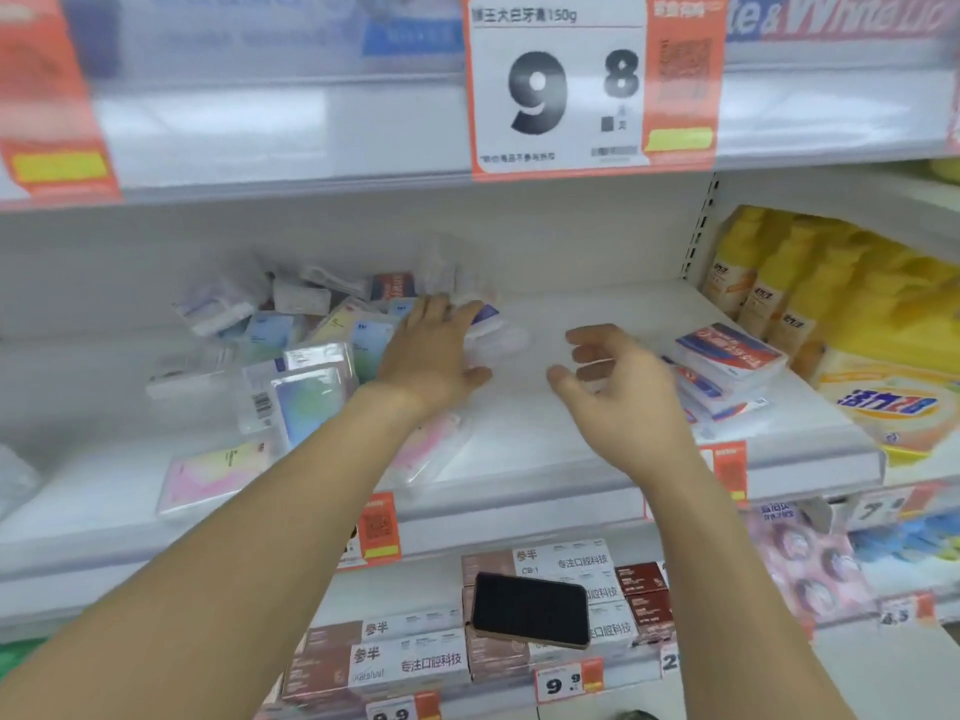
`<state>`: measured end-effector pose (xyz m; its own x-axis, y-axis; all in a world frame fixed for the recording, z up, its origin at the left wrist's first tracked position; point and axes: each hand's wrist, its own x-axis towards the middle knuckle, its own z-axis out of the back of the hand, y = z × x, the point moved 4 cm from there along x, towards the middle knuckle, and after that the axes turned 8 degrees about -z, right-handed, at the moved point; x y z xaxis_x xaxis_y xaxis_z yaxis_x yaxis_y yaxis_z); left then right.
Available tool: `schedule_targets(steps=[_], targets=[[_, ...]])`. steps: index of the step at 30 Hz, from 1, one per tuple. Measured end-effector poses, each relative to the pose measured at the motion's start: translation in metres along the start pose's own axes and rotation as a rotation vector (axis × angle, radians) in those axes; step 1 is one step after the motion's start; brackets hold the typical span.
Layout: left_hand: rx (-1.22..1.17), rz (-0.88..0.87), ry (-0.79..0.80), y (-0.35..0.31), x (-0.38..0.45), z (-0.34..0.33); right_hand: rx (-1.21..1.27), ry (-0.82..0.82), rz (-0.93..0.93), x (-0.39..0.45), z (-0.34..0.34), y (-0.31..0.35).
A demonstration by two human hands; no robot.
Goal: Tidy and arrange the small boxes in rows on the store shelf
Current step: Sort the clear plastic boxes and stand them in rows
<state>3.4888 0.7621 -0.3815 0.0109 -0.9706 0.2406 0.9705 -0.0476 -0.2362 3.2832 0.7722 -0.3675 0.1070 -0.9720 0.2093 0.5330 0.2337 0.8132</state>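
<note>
A jumbled heap of small clear-wrapped boxes [311, 324] fills the left half of the white middle shelf [571, 459]. My left hand [431, 350] lies palm down on the heap's right edge, its fingers spread over a small white and blue box [488, 317]; whether it grips that box cannot be told. Over the bare middle of the shelf, my right hand [618, 376] hovers with curled, parted fingers and holds nothing. A short stack of red, white and blue boxes [727, 356] lies flat at the shelf's right end. A flat pink pack [213, 475] rests near the front left edge.
Yellow packets [779, 283] and a yellow detergent box [893, 402] stand in the bay to the right. On the shelf below, a black phone [530, 608] lies on brown and white boxes [405, 662]. A large price card [561, 80] hangs from the shelf above.
</note>
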Motion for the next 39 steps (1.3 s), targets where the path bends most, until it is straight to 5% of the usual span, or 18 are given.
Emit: schedule_targets(steps=[5, 10, 13, 16, 25, 33, 39], targets=[[-0.197, 0.001, -0.231, -0.005, -0.021, 0.025, -0.005, 0.050, 0.054, 0.007, -0.039, 0.013], [-0.513, 0.214, -0.544, 0.008, -0.074, 0.075, 0.025, 0.061, 0.014, 0.027, -0.061, 0.015], [-0.706, 0.328, -0.600, 0.024, -0.107, 0.090, 0.012, 0.151, -0.036, 0.042, -0.076, 0.014], [-0.811, 0.344, -0.584, 0.034, -0.124, 0.091, -0.029, 0.172, -0.032, 0.049, -0.093, 0.009], [-1.029, 0.261, -0.364, 0.025, -0.124, 0.064, 0.016, -0.132, 0.131, 0.037, -0.053, 0.031], [-1.247, 0.266, -0.422, -0.042, -0.090, 0.031, 0.014, -0.394, 0.045, 0.025, 0.037, -0.002], [-1.303, 0.205, -0.215, -0.098, -0.039, -0.035, -0.037, -0.451, 0.023, 0.039, 0.075, -0.027]])
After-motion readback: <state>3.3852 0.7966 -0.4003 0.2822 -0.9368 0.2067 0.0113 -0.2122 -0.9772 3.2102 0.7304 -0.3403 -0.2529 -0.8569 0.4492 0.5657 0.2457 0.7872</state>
